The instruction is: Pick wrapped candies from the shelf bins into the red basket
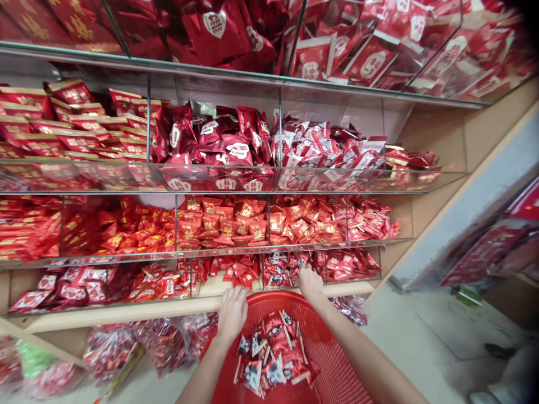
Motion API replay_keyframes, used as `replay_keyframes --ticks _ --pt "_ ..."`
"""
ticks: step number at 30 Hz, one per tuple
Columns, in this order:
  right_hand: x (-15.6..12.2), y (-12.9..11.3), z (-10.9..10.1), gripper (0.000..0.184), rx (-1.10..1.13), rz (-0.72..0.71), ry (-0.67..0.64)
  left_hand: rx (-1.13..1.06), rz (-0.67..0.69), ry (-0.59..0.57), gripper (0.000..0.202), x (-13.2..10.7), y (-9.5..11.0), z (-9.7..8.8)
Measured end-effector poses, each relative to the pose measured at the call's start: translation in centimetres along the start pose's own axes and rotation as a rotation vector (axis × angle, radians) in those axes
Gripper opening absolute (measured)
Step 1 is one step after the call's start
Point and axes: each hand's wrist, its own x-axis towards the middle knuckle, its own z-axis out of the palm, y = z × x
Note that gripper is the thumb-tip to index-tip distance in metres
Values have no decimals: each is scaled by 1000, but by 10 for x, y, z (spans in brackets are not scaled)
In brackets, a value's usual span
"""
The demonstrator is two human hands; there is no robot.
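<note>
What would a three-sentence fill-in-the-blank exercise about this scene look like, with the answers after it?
1. The left hand is at the rim of the ____ basket.
2. The ____ hand is at the black, white and red packets on the lowest shelf.
3. Wrapped packets are piled ____ the basket, not outside it.
Missing words: red; right; inside.

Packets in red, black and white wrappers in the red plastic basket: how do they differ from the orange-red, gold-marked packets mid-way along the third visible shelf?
Print: the red, black and white packets carry picture prints; the orange-red packets bear gold marks.
Place: the red, black and white packets lie heaped in the red plastic basket; the orange-red packets sit shelved.
Shared: both are glossy, reddish wrapped packets.
</note>
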Motion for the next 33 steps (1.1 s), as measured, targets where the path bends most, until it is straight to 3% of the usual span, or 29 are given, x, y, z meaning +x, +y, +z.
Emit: replay_keyframes --ticks 10,17,21,23,26,30,33 --pt "-9 13 -22 29 -32 -3 32 22 3 11 35 0 -1 2" --pt "-34 24 -61 20 14 -2 73 35 -13 -4 33 0 0 2" --pt "-56 24 -77 17 149 -83 158 36 -10 3 31 0 0 2" --pt "-63 20 -73 16 306 -153 163 32 -7 17 31 0 0 3" --pt "-68 9 -48 15 621 -225 64 23 -4 21 32 0 0 4" --pt "-70 -13 -7 19 998 -187 -228 19 -9 15 32 0 -1 4" --pt "-74 -25 6 20 1177 -61 -477 22 -15 21 32 0 -1 4"
